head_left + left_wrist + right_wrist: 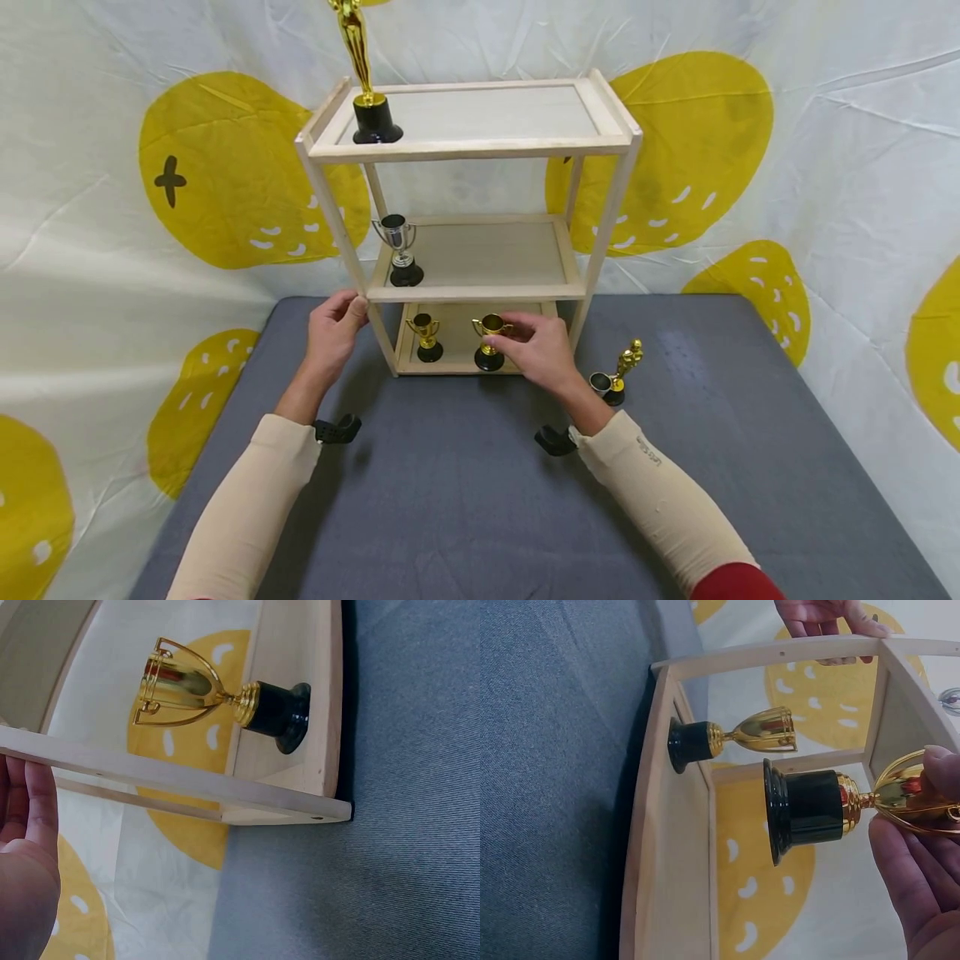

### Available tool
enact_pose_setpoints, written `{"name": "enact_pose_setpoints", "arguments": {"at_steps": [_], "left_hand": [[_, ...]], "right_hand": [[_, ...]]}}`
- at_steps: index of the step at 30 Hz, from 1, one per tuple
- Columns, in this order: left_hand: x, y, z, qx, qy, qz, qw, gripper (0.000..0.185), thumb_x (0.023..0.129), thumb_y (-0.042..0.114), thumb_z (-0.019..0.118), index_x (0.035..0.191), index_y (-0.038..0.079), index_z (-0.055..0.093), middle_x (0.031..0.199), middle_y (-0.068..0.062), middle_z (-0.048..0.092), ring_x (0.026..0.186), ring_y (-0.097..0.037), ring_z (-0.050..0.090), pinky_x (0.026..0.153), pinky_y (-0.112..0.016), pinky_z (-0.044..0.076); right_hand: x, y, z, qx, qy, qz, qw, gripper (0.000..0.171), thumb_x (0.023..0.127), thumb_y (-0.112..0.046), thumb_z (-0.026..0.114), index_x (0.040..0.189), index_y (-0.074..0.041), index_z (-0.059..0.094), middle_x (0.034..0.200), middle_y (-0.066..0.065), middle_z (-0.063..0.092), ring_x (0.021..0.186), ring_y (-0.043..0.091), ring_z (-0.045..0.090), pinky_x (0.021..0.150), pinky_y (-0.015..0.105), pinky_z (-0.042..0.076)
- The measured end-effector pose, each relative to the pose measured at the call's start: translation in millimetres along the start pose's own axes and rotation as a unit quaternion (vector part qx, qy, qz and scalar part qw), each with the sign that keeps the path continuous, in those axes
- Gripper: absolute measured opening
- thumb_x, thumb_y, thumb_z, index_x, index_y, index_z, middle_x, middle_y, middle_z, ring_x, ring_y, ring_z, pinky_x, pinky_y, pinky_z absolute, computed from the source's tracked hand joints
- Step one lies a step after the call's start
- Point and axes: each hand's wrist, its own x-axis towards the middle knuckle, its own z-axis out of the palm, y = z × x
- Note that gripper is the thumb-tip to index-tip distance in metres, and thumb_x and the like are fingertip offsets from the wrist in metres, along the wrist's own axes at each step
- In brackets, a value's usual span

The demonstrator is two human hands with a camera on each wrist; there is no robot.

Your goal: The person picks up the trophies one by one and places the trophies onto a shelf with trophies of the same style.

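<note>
Peripherally, silver-rimmed cup (601,382) (four o'clock) part-hidden by wrist (588,408); statuette (358,57) (eleven o'clock) cropped; right hand (536,350) pinches trophy (817,806); left hand (335,325) grips shelf (487,114).

Makeshift booth-like corner, creased white fabric walls (855,179) printed with yellow shapes, gray cloth-covered table (450,500)

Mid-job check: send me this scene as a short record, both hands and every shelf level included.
left hand: grips the wooden shelf at its left post
right hand: pinches a gold cup by its bowl
top level: tall gold statuette, left side
middle level: silver cup, left side
bottom level: second gold cup, left side
table, right of shelf: small gold statuette, silver-rimmed cup
</note>
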Motion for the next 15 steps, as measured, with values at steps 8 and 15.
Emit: {"name": "enact_pose_setpoints", "arguments": {"at_steps": [8, 15], "left_hand": [[0.3, -0.6, 1.1, -0.015, 0.0, 0.006, 0.9999, 0.03, 0.104, 0.017, 0.062, 0.119, -0.009, 0.068, 0.09, 0.018, 0.072, 0.087, -0.001, 0.068, 0.084, -0.014, 0.06], [-0.4, -0.8, 0.5, -0.012, 0.003, 0.002, 0.9999, 0.032, 0.104, 0.016, 0.061, 0.121, -0.01, 0.066, 0.09, 0.019, 0.072, 0.087, -0.001, 0.068, 0.084, -0.014, 0.06]], "right_hand": [[3.6, 2.2, 3.7, 0.01, -0.001, 0.005, 1.0, 0.04, 0.084, -0.017, 0.089, 0.118, -0.001, 0.077, 0.109, 0.019, 0.079, 0.094, 0.031, 0.079, 0.075, 0.023, 0.062], [6.6, 3.9, 9.1, 0.007, -0.001, 0.01, 1.0, 0.036, 0.084, -0.017, 0.088, 0.116, -0.003, 0.078, 0.109, 0.017, 0.08, 0.094, 0.03, 0.079, 0.081, 0.039, 0.065]]}}
